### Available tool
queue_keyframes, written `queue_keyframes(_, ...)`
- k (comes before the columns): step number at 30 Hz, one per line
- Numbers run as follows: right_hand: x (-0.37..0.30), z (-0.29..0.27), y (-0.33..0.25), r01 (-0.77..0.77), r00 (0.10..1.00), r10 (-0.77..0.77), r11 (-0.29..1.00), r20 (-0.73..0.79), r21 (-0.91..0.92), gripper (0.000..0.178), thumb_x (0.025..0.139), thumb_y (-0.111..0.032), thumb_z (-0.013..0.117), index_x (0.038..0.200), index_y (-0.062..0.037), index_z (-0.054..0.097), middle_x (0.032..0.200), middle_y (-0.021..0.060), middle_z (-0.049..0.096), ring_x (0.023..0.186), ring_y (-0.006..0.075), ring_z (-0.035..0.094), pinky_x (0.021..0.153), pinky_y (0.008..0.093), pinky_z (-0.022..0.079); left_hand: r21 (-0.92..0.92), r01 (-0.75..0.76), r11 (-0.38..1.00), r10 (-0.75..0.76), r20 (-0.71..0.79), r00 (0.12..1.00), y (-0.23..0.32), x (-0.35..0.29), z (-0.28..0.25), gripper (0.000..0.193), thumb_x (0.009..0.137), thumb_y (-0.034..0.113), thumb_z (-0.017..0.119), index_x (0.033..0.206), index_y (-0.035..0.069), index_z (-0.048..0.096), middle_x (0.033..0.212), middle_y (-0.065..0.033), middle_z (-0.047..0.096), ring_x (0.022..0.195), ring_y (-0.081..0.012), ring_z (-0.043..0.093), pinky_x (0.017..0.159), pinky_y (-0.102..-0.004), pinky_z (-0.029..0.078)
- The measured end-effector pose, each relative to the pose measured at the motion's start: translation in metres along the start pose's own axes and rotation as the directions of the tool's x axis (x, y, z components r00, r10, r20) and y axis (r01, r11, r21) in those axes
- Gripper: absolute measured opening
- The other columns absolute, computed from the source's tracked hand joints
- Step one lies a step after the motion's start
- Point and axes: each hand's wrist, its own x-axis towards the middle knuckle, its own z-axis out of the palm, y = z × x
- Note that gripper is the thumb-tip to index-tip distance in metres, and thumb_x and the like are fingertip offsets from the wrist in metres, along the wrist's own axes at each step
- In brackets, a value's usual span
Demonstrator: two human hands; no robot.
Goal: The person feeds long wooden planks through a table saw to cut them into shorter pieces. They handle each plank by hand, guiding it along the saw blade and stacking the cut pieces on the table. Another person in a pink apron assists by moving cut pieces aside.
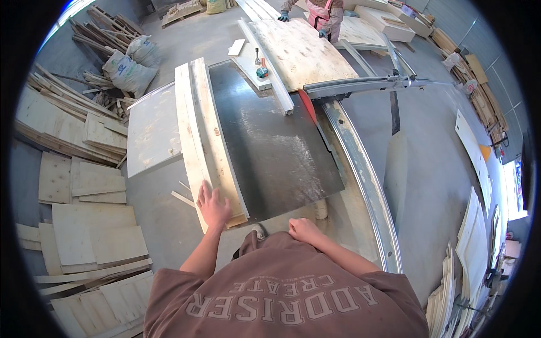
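Observation:
My left hand (214, 208) lies with its fingers spread on the near end of a long pale wooden strip (190, 118). Beside that strip runs a second long wooden board (213, 121), along the left side of a dark metal saw table (265, 141). Close to my body, past the table's near edge, my right hand (304, 230) is curled into a fist, and nothing shows in it. Across the far part of the table lies a metal fence (270, 67). A red blade guard (307, 106) stands by the table's right edge.
A co-worker in a pink apron (319, 16) has gloved hands at a large plywood sheet (304, 53) beyond the fence. A cordless drill (262, 72) rests on a white board. A metal rail (360, 163) runs along the right. Stacked boards (93, 231) line the left.

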Motion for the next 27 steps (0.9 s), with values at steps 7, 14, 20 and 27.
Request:
queue_keyframes(7, 0.000, -0.008, -0.012, -0.073, 0.997, 0.073, 0.997, 0.016, -0.025, 0.019, 0.093, -0.025, 0.065, 0.096, -0.0055, 0.067, 0.085, 0.0247, 0.074, 0.085, 0.0482, 0.073, 0.075, 0.0611, 0.057, 0.006, 0.011, 1.000, -0.011, 0.005, 1.000, 0.000, 0.003, 0.000, 0.040, 0.086, 0.023, 0.079, 0.122, 0.008, 0.075, 0.175, -0.0215, 0.038, 0.161, -0.0390, 0.033, 0.129, -0.0539, 0.029)
queue_keyframes(14, 0.001, 0.000, -0.008, -0.133, 0.990, 0.128, 0.988, -0.056, -0.080, 0.018, 0.097, -0.023, 0.061, 0.098, -0.0047, 0.063, 0.085, 0.0252, 0.074, 0.084, 0.0515, 0.071, 0.074, 0.0623, 0.055, 0.006, 0.010, 1.000, -0.010, 0.007, 1.000, 0.000, 0.004, 0.002, 0.038, 0.086, 0.023, 0.079, 0.121, 0.009, 0.075, 0.176, -0.0206, 0.036, 0.161, -0.0390, 0.032, 0.128, -0.0547, 0.029)
queue_keyframes(20, 0.006, 0.004, 0.010, -0.077, 0.980, 0.093, 0.992, -0.178, 0.096, 0.012, 0.101, -0.014, 0.053, 0.097, -0.0043, 0.060, 0.097, 0.0251, 0.074, 0.096, 0.0501, 0.070, 0.081, 0.0600, 0.053, 0.020, 0.002, 1.000, -0.002, 0.006, 1.000, 0.001, 0.007, 0.002, 0.036, 0.087, 0.022, 0.078, 0.120, 0.009, 0.075, 0.176, -0.0206, 0.036, 0.161, -0.0397, 0.032, 0.128, -0.0542, 0.030)
queue_keyframes(27, 0.017, -0.012, 0.022, -0.254, 0.946, 0.275, 0.958, -0.175, 0.129, 0.023, 0.105, -0.022, 0.054, 0.102, -0.0019, 0.065, 0.101, 0.0284, 0.074, 0.100, 0.0514, 0.069, 0.084, 0.0623, 0.053, 0.030, -0.005, 1.000, 0.005, -0.007, 1.000, 0.000, 0.008, 0.004, 0.034, 0.085, 0.022, 0.077, 0.115, 0.007, 0.073, 0.174, -0.0242, 0.038, 0.159, -0.0421, 0.034, 0.127, -0.0545, 0.031)
